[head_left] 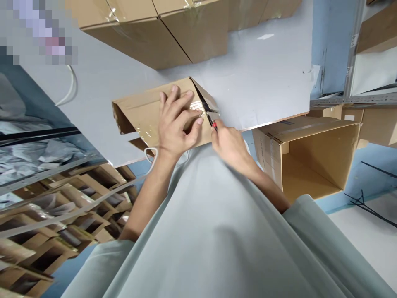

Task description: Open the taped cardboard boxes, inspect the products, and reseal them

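Observation:
A cardboard box lies on the white table in front of me, its left end open and shiny clear tape on its top. My left hand rests on the top, fingers spread and pressing against the cardboard. At the right end, my right hand is closed around a small red and black box cutter. Its tip is at the box's right edge, beside a dark gap under a partly raised flap. Most of the cutter is hidden by my fingers.
Closed, taped cartons stand along the back of the white table. A large open carton is at the right, below table level. Several open boxes fill shelving at left. A white cable lies on the table.

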A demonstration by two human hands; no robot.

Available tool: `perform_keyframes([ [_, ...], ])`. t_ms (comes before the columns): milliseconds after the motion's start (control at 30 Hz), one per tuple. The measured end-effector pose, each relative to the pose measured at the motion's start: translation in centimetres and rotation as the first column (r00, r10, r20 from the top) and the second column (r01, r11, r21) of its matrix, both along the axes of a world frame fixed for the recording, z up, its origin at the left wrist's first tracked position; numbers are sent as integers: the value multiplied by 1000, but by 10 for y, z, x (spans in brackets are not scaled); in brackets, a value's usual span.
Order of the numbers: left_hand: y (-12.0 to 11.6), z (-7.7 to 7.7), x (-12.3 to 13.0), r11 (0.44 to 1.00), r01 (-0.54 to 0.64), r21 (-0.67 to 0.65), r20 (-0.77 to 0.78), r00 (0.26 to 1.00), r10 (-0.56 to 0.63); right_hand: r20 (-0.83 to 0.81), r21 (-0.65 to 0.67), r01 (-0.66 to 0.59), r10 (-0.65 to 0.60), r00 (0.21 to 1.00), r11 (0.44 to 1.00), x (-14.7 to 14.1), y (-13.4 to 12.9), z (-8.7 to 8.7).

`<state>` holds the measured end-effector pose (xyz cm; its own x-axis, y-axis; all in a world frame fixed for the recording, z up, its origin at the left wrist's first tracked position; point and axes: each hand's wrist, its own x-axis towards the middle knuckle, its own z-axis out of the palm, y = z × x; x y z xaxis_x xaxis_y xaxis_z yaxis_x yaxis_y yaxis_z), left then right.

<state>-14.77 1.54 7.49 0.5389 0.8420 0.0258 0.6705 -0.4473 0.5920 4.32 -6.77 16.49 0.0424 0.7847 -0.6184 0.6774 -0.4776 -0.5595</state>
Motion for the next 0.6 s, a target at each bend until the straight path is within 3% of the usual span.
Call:
perform_keyframes([
  [100, 4, -1, 2, 1000, 25, 10, -29, 999, -25, -246, -15, 160, -159, 956, 987, 10, -6, -20],
  [200, 5, 1, 3, 999, 33, -3, -49, 998, -33, -448, -94, 311, -319, 835, 946, 6, -15, -36],
  [267, 4, 3, 4, 1000, 28, 1, -53, 998, -28, -536, -154, 371, -393, 747, 916, 0, -19, -41],
  [333, 2, 4, 4, 1000, 26, 11, -66, 997, -26, -555, -169, 396, -419, 719, 903, -3, -21, -39],
  [400, 2, 3, 3, 1000, 28, 13, -84, 996, -27, -507, -126, 369, -379, 774, 921, 0, -24, -30],
  [500, 1, 2, 1, 1000, 26, 10, -85, 996, -25, -302, -2, 260, -248, 920, 966, 11, -25, -11],
  [600, 0, 1, 1, 1000, 19, 10, -58, 998, -19, -111, 81, 141, -131, 985, 987, 20, -22, 1],
])
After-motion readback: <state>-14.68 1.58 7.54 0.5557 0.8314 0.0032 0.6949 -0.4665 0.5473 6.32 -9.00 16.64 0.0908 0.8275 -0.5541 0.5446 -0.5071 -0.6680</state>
